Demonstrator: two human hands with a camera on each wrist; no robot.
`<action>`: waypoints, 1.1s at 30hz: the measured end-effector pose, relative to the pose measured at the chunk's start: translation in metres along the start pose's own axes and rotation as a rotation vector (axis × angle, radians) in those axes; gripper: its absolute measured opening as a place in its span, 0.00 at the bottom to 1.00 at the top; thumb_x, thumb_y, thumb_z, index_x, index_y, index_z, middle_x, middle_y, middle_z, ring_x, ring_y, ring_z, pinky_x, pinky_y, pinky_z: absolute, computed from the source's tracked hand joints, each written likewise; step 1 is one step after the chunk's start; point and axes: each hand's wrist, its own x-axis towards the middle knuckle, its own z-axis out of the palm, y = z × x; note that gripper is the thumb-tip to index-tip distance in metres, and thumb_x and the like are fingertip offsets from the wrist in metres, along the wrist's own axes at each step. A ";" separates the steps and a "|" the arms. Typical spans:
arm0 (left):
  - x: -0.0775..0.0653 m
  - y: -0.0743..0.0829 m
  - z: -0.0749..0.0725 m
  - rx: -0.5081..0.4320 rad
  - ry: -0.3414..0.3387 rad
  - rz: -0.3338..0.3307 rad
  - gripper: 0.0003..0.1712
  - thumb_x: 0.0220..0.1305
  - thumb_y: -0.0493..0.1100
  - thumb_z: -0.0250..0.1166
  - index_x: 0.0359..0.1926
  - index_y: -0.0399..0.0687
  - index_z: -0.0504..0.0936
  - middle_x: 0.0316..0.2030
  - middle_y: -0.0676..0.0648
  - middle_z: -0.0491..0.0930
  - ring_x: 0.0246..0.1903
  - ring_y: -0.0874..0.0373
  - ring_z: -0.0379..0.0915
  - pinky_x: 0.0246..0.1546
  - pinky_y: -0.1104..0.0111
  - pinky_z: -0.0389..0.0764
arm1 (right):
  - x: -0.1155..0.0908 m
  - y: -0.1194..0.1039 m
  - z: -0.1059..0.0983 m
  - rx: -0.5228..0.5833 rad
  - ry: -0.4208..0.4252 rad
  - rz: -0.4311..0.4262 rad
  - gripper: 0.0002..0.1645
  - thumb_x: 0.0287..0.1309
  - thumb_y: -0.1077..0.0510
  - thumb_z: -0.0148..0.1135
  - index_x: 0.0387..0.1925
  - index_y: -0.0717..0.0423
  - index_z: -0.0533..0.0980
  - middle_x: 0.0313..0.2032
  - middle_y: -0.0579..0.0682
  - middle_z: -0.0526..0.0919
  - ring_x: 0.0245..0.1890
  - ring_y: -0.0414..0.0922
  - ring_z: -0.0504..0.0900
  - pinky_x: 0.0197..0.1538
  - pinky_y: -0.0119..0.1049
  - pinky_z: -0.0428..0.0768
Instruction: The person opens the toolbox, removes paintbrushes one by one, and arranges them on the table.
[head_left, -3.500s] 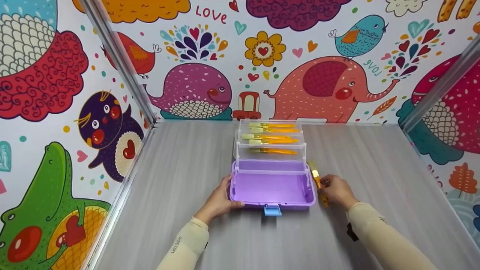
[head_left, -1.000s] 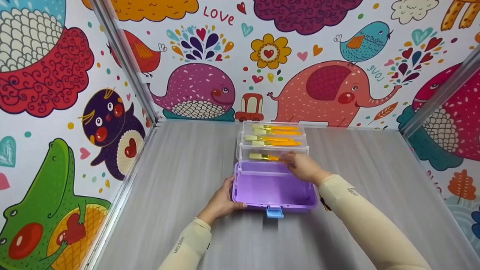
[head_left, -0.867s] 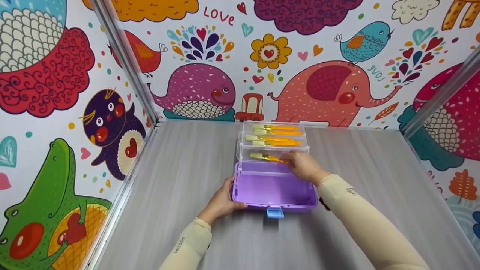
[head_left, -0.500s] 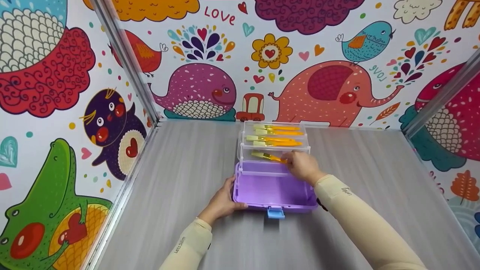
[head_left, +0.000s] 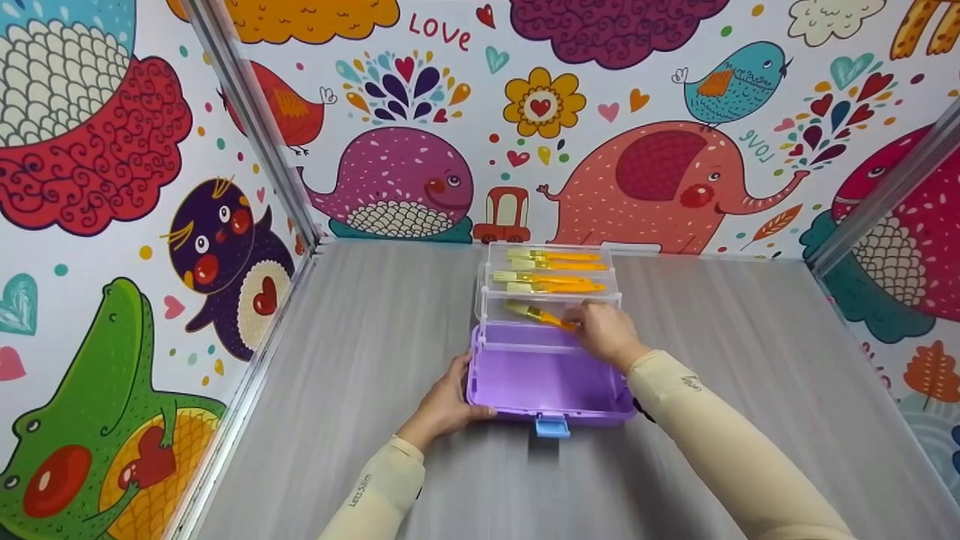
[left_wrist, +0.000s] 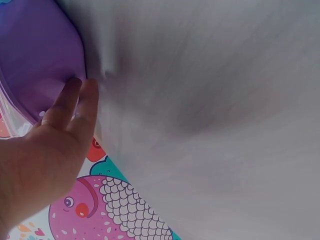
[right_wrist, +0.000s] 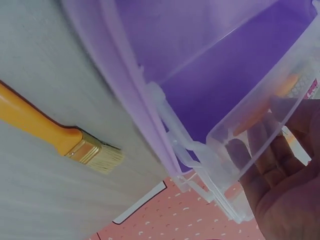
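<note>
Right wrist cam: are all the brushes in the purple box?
No, one orange-handled brush lies on the gray table, outside the side wall of the purple box.

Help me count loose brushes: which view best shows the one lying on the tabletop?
Right wrist: the brush lies unobstructed, bristles and metal band clear, though the picture's edge cuts its handle. The head view doesn't show it, perhaps hidden by the right sleeve; neither does the left wrist view.
</note>
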 end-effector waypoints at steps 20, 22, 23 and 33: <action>0.001 -0.001 0.001 -0.008 0.006 0.015 0.62 0.41 0.39 0.82 0.74 0.37 0.55 0.67 0.33 0.67 0.64 0.38 0.64 0.67 0.47 0.60 | 0.003 -0.003 -0.003 0.005 -0.101 0.041 0.17 0.56 0.68 0.65 0.45 0.52 0.86 0.41 0.50 0.87 0.43 0.52 0.84 0.50 0.53 0.81; 0.001 -0.001 0.001 -0.019 0.006 0.023 0.62 0.41 0.39 0.82 0.73 0.35 0.55 0.66 0.32 0.68 0.64 0.38 0.64 0.67 0.47 0.60 | 0.002 -0.003 -0.004 0.005 -0.095 0.031 0.17 0.55 0.69 0.64 0.45 0.52 0.87 0.41 0.50 0.88 0.43 0.52 0.84 0.50 0.54 0.81; 0.001 -0.001 0.001 -0.025 0.005 0.022 0.61 0.41 0.38 0.82 0.73 0.35 0.55 0.66 0.31 0.67 0.64 0.38 0.64 0.67 0.48 0.60 | 0.002 -0.003 -0.004 0.006 -0.093 0.026 0.18 0.55 0.69 0.64 0.45 0.52 0.87 0.41 0.50 0.88 0.43 0.52 0.84 0.50 0.54 0.81; 0.000 -0.001 0.001 -0.003 0.010 0.018 0.61 0.41 0.39 0.82 0.73 0.36 0.56 0.66 0.32 0.68 0.64 0.38 0.65 0.67 0.47 0.60 | 0.000 -0.004 -0.006 0.006 -0.076 0.018 0.22 0.53 0.72 0.61 0.47 0.52 0.86 0.41 0.53 0.86 0.40 0.53 0.84 0.46 0.53 0.82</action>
